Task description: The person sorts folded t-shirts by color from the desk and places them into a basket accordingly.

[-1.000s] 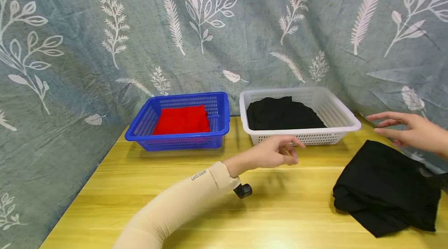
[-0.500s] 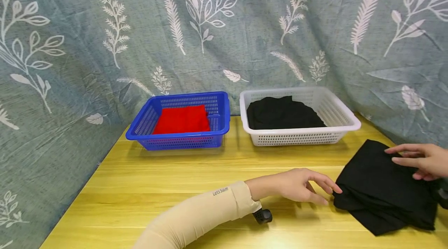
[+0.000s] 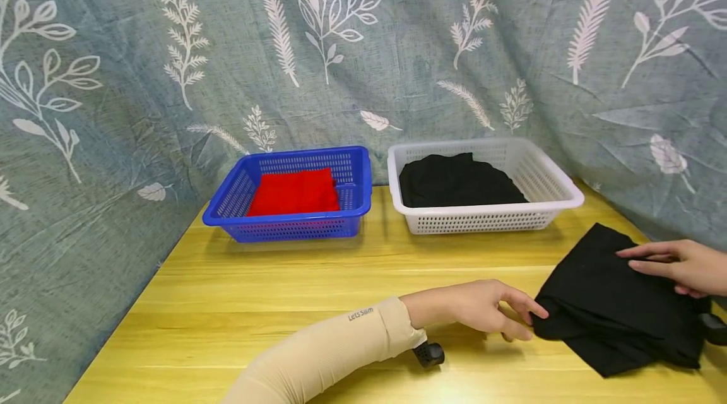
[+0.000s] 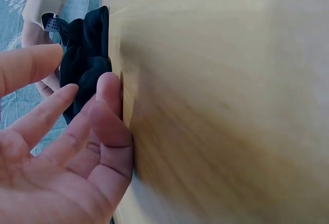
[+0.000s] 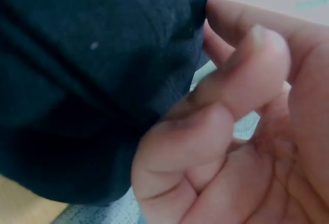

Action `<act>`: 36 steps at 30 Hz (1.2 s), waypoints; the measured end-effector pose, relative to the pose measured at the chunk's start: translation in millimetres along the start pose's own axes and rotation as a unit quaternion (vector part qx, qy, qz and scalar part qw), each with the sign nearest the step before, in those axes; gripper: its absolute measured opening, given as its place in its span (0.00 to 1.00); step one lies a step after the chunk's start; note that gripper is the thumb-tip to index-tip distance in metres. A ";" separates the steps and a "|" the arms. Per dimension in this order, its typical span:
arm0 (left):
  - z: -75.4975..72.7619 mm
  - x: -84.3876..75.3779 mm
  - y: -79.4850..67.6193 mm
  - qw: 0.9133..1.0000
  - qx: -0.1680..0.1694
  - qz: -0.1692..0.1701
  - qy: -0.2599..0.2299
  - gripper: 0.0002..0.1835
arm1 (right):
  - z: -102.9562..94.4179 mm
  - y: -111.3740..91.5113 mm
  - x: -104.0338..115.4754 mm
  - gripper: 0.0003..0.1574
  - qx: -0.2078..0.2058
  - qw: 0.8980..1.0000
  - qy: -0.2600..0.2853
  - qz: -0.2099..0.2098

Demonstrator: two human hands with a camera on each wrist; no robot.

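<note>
A folded black cloth garment lies at the right of the wooden table, one corner spread out toward the front. My left hand is low over the table at the garment's left edge, index fingertip right at the fabric and fingers loosely bent. In the left wrist view, the dark cloth shows beyond the fingertips. On the garment's far right part, my right hand rests with its fingers reaching over the fabric. The right wrist view has the right fingers against the dark cloth, with nothing gripped between them.
A blue basket with red folded cloth stands at the back left of the table. Beside it, a white basket holds black cloth. A patterned curtain hangs behind.
My left hand has moved from in front of the white basket forward-right and down to the garment's left edge. My right hand has come down onto the garment. The garment has barely shifted.
</note>
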State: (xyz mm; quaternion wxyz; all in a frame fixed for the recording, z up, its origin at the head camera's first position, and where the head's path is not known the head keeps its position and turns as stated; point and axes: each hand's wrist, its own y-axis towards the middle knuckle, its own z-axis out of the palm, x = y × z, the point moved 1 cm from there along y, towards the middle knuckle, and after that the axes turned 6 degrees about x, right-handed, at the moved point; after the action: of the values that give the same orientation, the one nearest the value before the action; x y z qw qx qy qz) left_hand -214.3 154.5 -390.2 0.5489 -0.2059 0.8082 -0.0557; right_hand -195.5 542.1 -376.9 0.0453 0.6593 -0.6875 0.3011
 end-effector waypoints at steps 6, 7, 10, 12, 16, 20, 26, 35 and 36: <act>-6.4 6.5 -8.9 1.000 -0.019 -0.007 0.005 0.22 | 1.8 0.0 11.3 0.37 0.021 1.000 -0.002 -0.016; -8.4 7.7 -11.7 1.000 -0.020 -0.006 0.005 0.22 | 2.1 -0.2 13.7 0.37 0.026 1.000 0.003 -0.017; -16.0 12.4 -21.7 1.000 -0.019 -0.003 0.010 0.21 | 5.5 -2.2 22.5 0.37 0.041 0.999 0.016 -0.022; -21.5 16.4 -29.1 1.000 -0.020 -0.001 0.016 0.21 | 8.5 -4.3 29.2 0.37 0.052 0.998 0.020 -0.028; -32.0 26.6 -45.0 0.999 -0.030 0.003 0.031 0.21 | 15.4 -10.6 47.6 0.37 0.072 0.996 0.022 -0.051; -41.4 36.3 -60.7 0.998 -0.048 0.004 0.046 0.21 | 21.2 -14.7 62.0 0.37 0.089 0.993 0.025 -0.075; -53.7 50.8 -85.4 0.994 -0.091 -0.011 0.052 0.19 | 30.9 -18.4 79.5 0.35 0.121 0.983 0.038 -0.133; -74.5 76.7 -132.5 0.988 -0.145 -0.043 0.019 0.17 | 55.6 -22.9 121.8 0.33 0.191 0.956 0.107 -0.197; -76.4 79.5 -137.6 0.987 -0.152 -0.046 0.023 0.17 | 58.8 -23.2 126.9 0.33 0.199 0.953 0.117 -0.196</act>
State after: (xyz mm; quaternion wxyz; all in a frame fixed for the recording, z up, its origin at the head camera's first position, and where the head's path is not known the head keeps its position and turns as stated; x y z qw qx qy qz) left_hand -271.3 -12.3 -385.6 0.4892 -0.3225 0.8095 0.0375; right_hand -170.3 403.8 -358.2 0.0518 0.7367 -0.4610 0.4919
